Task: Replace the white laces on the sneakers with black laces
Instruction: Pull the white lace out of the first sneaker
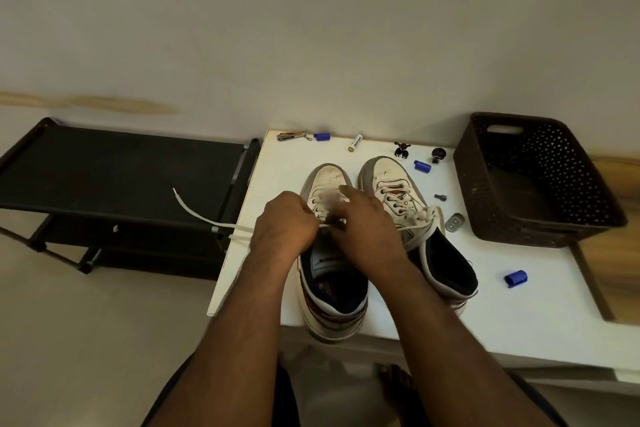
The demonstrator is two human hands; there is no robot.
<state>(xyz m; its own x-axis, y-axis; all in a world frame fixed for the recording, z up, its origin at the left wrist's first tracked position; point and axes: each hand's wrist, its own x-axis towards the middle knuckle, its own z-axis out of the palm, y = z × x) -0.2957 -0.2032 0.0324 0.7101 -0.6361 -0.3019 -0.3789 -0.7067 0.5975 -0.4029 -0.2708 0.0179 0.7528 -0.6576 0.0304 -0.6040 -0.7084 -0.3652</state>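
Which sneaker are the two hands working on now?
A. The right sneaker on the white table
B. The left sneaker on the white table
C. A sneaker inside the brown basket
B: both the left hand and right hand are over the left sneaker; the right sneaker keeps its tied white lace.

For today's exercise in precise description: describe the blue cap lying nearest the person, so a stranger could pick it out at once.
Start at the white table and find the dark woven basket on its right side. Come toward the person from the basket's near corner to a small blue cap lying alone. The other blue caps lie far back, beyond the sneakers' toes.
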